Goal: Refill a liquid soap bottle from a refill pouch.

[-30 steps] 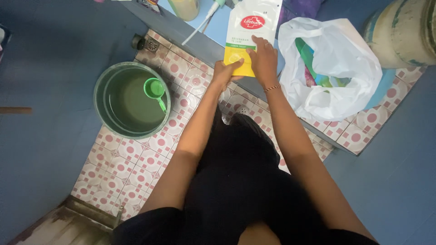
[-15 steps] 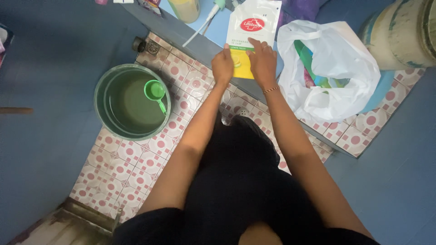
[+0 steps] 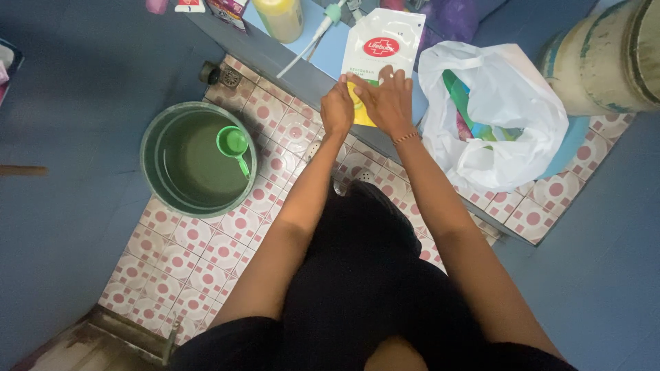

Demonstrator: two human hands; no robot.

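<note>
Gripping the lower yellow end of a white refill pouch (image 3: 382, 47) with both hands: left hand (image 3: 337, 108) closed around its bottom left corner, right hand (image 3: 388, 100) spread flat over the front, fingers pressing down. Pouch lying on the light blue ledge (image 3: 338, 48), right next to a white plastic bag (image 3: 505, 110) stuffed with colourful stuff. Also up there: yellow bottle (image 3: 279, 15) and a pump tube (image 3: 311, 41). Down on the pink-dotted tile floor (image 3: 199, 240), well off to the left, green bucket (image 3: 198, 158) of water with a green scoop (image 3: 234, 143) floating in it.
</note>
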